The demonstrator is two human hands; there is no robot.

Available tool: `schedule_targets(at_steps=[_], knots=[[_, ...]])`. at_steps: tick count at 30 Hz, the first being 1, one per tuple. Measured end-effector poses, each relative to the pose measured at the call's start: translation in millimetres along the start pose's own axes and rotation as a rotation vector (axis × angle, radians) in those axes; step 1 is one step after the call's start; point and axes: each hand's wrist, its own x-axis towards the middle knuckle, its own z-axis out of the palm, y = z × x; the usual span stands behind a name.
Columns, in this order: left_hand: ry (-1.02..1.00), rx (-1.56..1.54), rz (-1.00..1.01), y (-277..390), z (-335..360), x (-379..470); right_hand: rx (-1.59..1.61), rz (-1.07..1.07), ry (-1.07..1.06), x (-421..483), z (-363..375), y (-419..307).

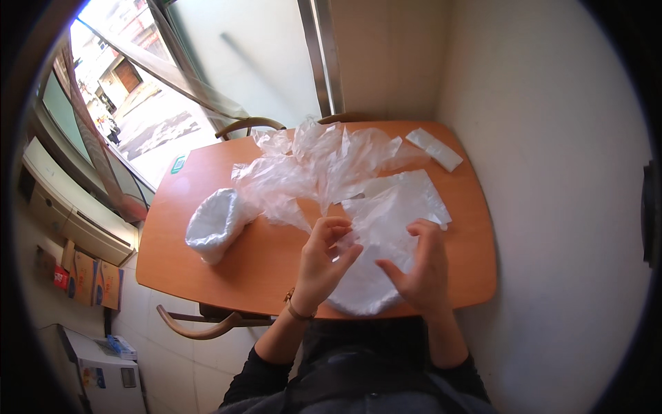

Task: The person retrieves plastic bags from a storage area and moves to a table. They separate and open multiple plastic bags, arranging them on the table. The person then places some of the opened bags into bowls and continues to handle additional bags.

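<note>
My left hand (326, 259), with a bracelet on its wrist, is held over the left edge of a translucent white plastic bag (385, 217). Its thumb and forefinger are apart; thin plastic shows behind the curled fingers, and whether they touch it is unclear. Over the bag's right part is my right hand (424, 269), thumb and fingers spread with nothing between them. The bag's near end is rounded and bunched, close to the table's front edge. Beyond my hands lies a loose heap of crumpled clear plastic bags (315, 160).
The wooden table (269, 274) has rounded corners. At its left stands a small container lined with white plastic (214, 222). A folded plastic packet (434, 150) lies at the far right. Chairs (207, 327) edge the table; a wall (538, 181) rises on the right.
</note>
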Motion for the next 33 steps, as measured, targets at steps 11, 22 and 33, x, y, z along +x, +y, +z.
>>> schedule_targets(at_steps=[11, 22, 33], knots=[[0.121, 0.563, 0.212, 52, -28, 10, 0.066, 0.033, 0.392, 34, -62, -17], [-0.368, 0.581, 0.739, 3, 70, -18, -0.362, -0.032, 0.578, -77, -44, 57], [-0.769, 0.321, 0.946, 75, 85, -70, 0.308, -0.266, -0.607, 57, -19, 2]])
